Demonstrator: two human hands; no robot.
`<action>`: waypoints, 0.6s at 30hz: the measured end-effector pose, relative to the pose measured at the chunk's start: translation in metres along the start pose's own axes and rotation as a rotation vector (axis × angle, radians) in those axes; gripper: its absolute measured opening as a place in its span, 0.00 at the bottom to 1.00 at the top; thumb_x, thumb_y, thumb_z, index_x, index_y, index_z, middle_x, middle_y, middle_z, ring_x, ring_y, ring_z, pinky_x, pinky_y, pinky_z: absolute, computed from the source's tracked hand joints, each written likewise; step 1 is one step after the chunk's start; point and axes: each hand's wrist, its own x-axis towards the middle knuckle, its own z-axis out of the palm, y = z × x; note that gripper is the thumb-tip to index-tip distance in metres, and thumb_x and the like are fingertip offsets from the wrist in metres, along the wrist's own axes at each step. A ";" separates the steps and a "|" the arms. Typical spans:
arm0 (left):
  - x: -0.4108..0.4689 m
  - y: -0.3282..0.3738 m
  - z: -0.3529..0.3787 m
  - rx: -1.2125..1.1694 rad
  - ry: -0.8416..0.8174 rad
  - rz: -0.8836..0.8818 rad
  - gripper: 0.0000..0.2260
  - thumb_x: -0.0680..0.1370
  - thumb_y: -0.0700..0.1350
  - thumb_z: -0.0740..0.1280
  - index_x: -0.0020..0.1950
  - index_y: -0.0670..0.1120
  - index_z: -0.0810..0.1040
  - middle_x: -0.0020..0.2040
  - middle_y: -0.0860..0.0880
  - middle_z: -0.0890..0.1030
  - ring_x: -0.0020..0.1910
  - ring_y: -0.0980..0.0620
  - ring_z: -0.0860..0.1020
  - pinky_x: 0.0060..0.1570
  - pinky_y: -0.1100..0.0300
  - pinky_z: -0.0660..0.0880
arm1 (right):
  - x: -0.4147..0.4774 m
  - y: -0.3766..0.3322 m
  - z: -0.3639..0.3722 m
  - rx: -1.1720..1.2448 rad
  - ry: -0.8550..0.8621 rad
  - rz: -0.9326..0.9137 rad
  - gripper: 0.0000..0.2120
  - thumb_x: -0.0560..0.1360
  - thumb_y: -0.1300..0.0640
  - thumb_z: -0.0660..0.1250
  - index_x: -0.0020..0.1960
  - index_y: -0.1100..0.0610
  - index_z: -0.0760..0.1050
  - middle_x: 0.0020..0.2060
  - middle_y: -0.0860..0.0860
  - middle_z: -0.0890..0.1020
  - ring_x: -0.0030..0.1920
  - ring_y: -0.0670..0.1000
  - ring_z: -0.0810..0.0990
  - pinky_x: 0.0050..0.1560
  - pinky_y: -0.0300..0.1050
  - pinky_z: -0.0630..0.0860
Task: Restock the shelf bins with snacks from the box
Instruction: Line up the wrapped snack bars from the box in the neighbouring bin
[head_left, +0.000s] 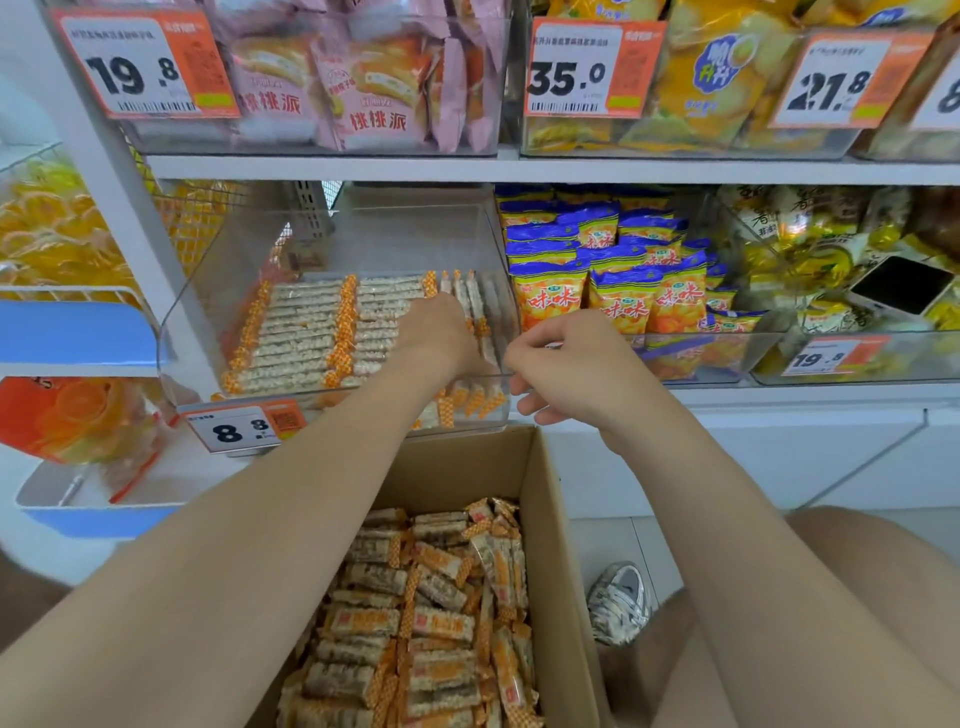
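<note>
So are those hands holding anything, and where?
Hard to tell. The left hand rests on the snack bars in the clear bin, fingertips hidden. The right hand curls by the bin's right wall, nothing visible in it.

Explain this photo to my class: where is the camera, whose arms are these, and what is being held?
No machine here: a person wears one camera on the head, looking down, so both bare arms are theirs. The left hand reaches into a clear shelf bin onto rows of wrapped snack bars; its fingers are hidden, so any grip is unclear. The right hand, fingers curled, sits by the bin's front corner; whether it holds anything is unclear. Below stands an open cardboard box of more bars.
</note>
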 end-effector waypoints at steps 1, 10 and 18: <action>0.001 0.003 -0.001 -0.004 -0.002 -0.010 0.27 0.71 0.55 0.80 0.55 0.38 0.72 0.52 0.43 0.81 0.54 0.43 0.81 0.47 0.53 0.77 | 0.001 0.000 0.001 -0.003 -0.003 0.002 0.06 0.80 0.57 0.67 0.48 0.52 0.83 0.39 0.53 0.87 0.36 0.51 0.88 0.34 0.41 0.83; 0.003 -0.040 0.003 -0.062 0.108 0.232 0.10 0.78 0.38 0.67 0.38 0.41 0.84 0.40 0.42 0.85 0.42 0.44 0.84 0.45 0.47 0.83 | 0.008 0.011 0.009 -0.250 -0.036 -0.043 0.12 0.80 0.57 0.66 0.50 0.64 0.85 0.41 0.63 0.87 0.38 0.60 0.87 0.40 0.54 0.87; -0.079 -0.101 -0.005 0.028 0.157 0.291 0.28 0.80 0.62 0.49 0.63 0.50 0.81 0.57 0.47 0.85 0.56 0.42 0.81 0.57 0.47 0.77 | 0.002 0.020 0.040 -0.494 0.010 -0.361 0.11 0.81 0.61 0.63 0.56 0.57 0.83 0.41 0.49 0.83 0.40 0.49 0.82 0.42 0.45 0.79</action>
